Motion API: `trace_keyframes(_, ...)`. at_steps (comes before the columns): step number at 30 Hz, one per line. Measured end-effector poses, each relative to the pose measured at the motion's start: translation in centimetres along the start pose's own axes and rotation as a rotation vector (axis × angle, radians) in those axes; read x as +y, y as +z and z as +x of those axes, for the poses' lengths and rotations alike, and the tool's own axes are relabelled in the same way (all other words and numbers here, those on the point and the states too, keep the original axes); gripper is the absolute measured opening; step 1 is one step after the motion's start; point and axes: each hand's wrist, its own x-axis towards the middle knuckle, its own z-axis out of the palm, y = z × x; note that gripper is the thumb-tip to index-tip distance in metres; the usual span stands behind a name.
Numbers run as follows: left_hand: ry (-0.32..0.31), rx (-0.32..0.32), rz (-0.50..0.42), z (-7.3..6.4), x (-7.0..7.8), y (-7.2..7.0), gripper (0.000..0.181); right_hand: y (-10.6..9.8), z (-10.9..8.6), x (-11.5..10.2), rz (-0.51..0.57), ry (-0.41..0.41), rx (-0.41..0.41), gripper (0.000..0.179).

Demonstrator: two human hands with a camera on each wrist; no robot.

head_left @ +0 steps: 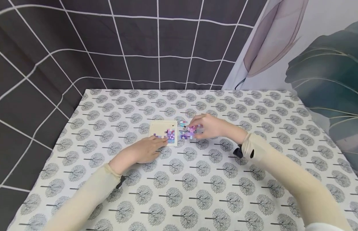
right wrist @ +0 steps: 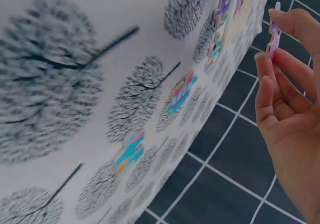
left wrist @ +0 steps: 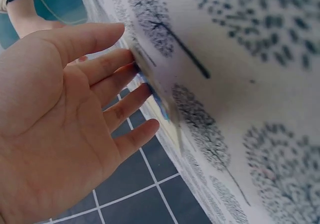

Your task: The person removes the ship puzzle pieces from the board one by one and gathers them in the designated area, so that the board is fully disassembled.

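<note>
A cream puzzle board [head_left: 158,125] lies on the table, with purple and blue jigsaw pieces [head_left: 171,136] along its near side. My left hand [head_left: 145,150] reaches in from the near left, its extended fingertips resting on the board's near part. In the left wrist view, the left palm [left wrist: 55,119] faces the camera and holds nothing. To the right of the board, my right hand [head_left: 209,126] pinches a jigsaw piece [right wrist: 273,41] between thumb and fingers. This piece is seen edge-on in the right wrist view, raised off the table; its picture cannot be made out.
Loose jigsaw pieces lie right of the board, including a turquoise and orange piece [right wrist: 130,151] and a turquoise and pink piece [right wrist: 180,92]. A white tablecloth [head_left: 179,192] with grey trees covers the table. Behind hangs a dark curtain [head_left: 138,38] with a white grid.
</note>
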Motion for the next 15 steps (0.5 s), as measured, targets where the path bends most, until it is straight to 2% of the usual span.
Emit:
trace_keyframes(9, 0.012, 0.009, -0.026, 0.0, -0.4, 0.4, 0.052, -0.6, -2.6, -0.1, -0.005, 0.048, 0.08, 0.037)
trace_keyframes(15, 0.022, 0.022, -0.036, 0.0, -0.4, 0.5, 0.052, -0.5, -3.5, 0.6, -0.035, 0.072, 0.075, 0.038)
